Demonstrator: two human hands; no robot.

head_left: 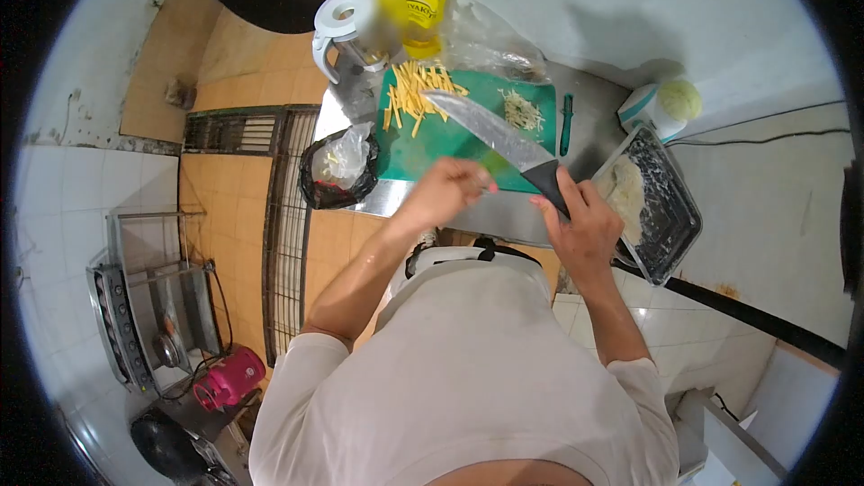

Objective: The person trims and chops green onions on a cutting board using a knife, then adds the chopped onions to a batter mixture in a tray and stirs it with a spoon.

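the large knife with a broad grey blade and black handle (481, 129) is slanting over the green rectangular cutting board (432, 151), its tip reaching over the pale-yellow cut strips (416, 90). your right hand (587, 227) is closing around the handle near the board's near edge. your left hand (450, 191) is hovering beside that edge, fingers partly curled; you are showing too little between them to tell whether it is holding anything.

as for the cutting, the yellow strips are lying already sliced in a loose heap, and the small pile of whitish shreds (522, 112) is sitting apart, toward the right. whether anything uncut is remaining, the view is not settling.

green surface is showing between the piles and along the near side. rightward, the slim dark-green tool (566, 126) is lying just beside the board, and the grey rectangular tray with pale contents (677, 229) is bordering that side. leftward, the black plastic bag (315, 187) is crowding the corner. the shiny metal desk (382, 198) is ending just before your waist.
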